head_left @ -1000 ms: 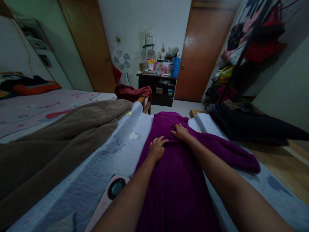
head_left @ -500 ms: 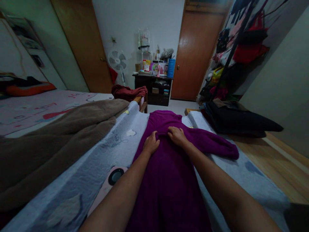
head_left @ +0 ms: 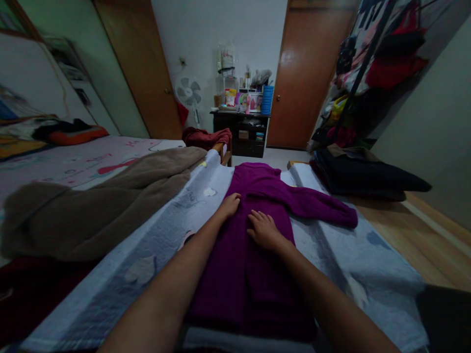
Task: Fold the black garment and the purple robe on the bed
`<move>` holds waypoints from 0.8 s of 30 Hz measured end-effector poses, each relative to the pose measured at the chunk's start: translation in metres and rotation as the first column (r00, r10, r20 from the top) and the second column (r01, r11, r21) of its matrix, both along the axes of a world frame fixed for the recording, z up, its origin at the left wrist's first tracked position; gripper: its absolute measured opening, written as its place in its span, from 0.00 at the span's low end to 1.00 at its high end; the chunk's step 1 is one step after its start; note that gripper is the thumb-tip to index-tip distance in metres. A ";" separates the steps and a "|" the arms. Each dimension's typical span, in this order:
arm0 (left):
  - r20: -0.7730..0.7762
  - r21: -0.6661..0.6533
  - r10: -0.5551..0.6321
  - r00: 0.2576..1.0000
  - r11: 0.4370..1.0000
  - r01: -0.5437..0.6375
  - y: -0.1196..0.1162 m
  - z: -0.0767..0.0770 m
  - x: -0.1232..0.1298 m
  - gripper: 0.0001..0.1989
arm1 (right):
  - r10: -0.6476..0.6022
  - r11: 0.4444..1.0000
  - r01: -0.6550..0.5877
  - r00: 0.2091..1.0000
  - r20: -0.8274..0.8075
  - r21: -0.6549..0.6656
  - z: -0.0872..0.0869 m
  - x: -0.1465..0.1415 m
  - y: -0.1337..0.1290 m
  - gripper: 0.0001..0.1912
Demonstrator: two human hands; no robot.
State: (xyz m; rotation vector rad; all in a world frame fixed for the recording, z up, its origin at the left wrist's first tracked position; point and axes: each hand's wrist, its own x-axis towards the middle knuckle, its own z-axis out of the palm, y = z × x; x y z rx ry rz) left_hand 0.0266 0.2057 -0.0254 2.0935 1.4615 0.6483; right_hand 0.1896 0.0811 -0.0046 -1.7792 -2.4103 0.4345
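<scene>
A purple long-sleeved garment [head_left: 230,274] lies spread lengthwise before me, its collar end away from me and one sleeve stretched out to the right. Down its middle runs a line, and folds cross its upper part. My left hand [head_left: 230,205] is on the upper left of the cloth, its fingers close together and curled at a fold; the thumb is hidden. Lower and to the right, my right hand [head_left: 264,230] rests palm down on the garment with its fingers apart. A phone [head_left: 187,239] shows only in part behind my left forearm.
Beneath the garment is a blue-grey patterned blanket [head_left: 375,264]. A brown furry garment [head_left: 110,211] lies to the left. Dark folded cloths [head_left: 368,176] are stacked on the right on a wooden surface [head_left: 434,240]. A fan [head_left: 189,93] and a dark cabinet [head_left: 239,142] stand beyond.
My right hand has come off the upper fold and moved down toward me, opening out flat. The left hand has stayed near its place. The view has turned slightly left; the garment's near edge now shows.
</scene>
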 end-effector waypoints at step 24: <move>-0.419 0.396 0.185 0.889 0.918 -0.004 -0.111 -0.034 -0.001 0.24 | 0.068 0.960 -0.077 0.997 0.043 0.268 -0.029 -0.008 -0.081 0.23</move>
